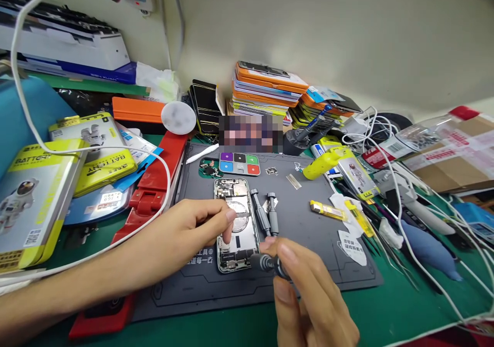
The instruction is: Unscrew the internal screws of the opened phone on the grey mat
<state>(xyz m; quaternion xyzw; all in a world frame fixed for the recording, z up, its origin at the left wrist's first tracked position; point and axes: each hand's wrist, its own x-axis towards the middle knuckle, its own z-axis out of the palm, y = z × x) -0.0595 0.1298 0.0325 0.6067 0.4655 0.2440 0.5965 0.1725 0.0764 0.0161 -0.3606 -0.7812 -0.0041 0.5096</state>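
An opened phone housing (231, 263) with bare inner parts and a round coil lies upright on a dark grey work mat (309, 265). Over its middle hovers or rests my left hand (200, 223), thumb and fingers curled together; whatever they hold, if anything, is hidden. In front of the phone's lower right corner, my right hand (309, 285) pinches a grey screwdriver (270, 263) between thumb and fingers, its end pointing left. Two more grey screwdrivers (266, 213) lie side by side just right of the phone.
Behind the phone sits a colour-blocked tray (240, 165). A yellow bottle (320, 165) and yellow-handled blades (328, 210) lie to the right, past them tweezers, cables and a blue blower (428, 249). Battery boxes (42, 198) and a red clamp (148, 187) crowd the left, with a white cable (170, 182) looping across.
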